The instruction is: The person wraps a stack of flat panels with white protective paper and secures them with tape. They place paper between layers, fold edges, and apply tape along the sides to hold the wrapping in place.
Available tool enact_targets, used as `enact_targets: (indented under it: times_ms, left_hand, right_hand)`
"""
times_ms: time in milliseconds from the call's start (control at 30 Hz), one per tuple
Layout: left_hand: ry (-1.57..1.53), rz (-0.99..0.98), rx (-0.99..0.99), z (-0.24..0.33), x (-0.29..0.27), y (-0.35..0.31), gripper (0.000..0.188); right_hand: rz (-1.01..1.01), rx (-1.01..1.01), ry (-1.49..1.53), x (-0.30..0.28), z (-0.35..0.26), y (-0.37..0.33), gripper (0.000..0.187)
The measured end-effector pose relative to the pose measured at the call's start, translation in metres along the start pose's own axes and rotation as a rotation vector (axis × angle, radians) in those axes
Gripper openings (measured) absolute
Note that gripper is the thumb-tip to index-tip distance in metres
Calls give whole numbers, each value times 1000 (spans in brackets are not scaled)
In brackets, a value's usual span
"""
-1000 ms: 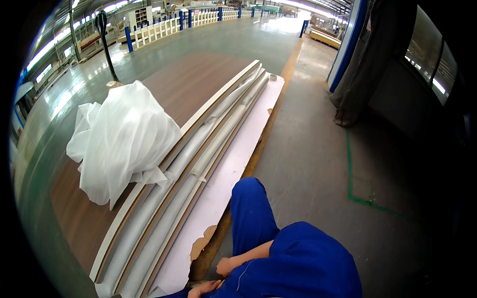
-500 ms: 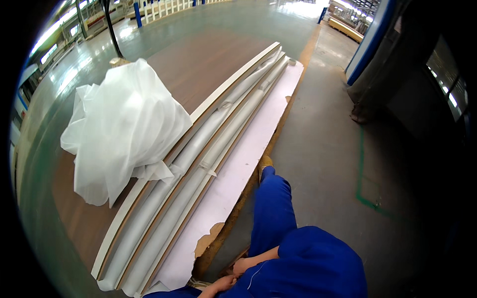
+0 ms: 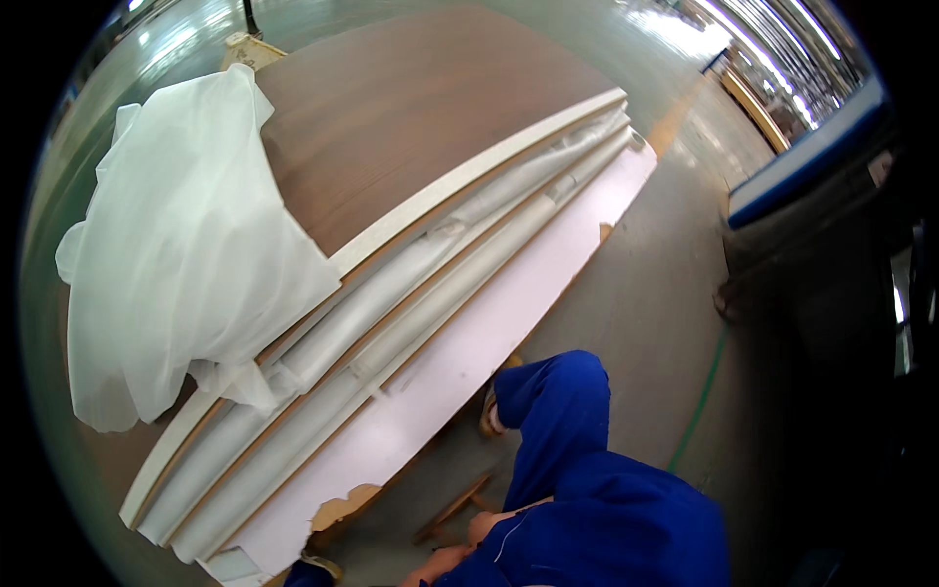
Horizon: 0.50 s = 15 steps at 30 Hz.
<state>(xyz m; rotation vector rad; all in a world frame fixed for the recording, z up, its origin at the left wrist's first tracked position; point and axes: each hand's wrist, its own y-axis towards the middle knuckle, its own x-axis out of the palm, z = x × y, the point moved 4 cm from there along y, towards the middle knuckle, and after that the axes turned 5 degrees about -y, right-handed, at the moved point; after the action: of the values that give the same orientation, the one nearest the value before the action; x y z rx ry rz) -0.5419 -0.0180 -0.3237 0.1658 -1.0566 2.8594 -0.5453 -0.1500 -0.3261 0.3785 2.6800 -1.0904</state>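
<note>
My right hand (image 3: 481, 528) and my left hand (image 3: 437, 564) are close together low in the view, in front of my blue workwear. Their fingers are partly hidden and blurred, so their grip does not show. Beside them is a narrow brown wooden piece (image 3: 455, 509); I cannot tell whether a hand touches it. Left of my hands lies a long pale pink board (image 3: 460, 362) with a torn brown edge. Along it run long rolls of translucent wrapping (image 3: 391, 367), separated by thin brown strips.
A crumpled heap of translucent white sheeting (image 3: 186, 245) covers part of a large brown wood-grain panel (image 3: 391, 127). A pale curved edge strip (image 3: 479, 166) borders the rolls. To the right are grey floor (image 3: 665, 284), a green floor line (image 3: 702, 401) and a blue-edged structure (image 3: 802, 161).
The view has turned, and the board and rolls appear more slanted. My knee is more bent, and the brown wooden piece shows more clearly. My hands remain close together.
</note>
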Motion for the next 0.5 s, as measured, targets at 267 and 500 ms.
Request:
enact_targets:
  times_ms: [267,500]
  left_hand:
    - [69,200,92,104,25,157,46]
    - [412,1,130,220,-9,284,54]
  right_hand:
    - [-5,-25,-209,-38,137,-160,39]
    - [75,65,-414,-56,248,-259,40]
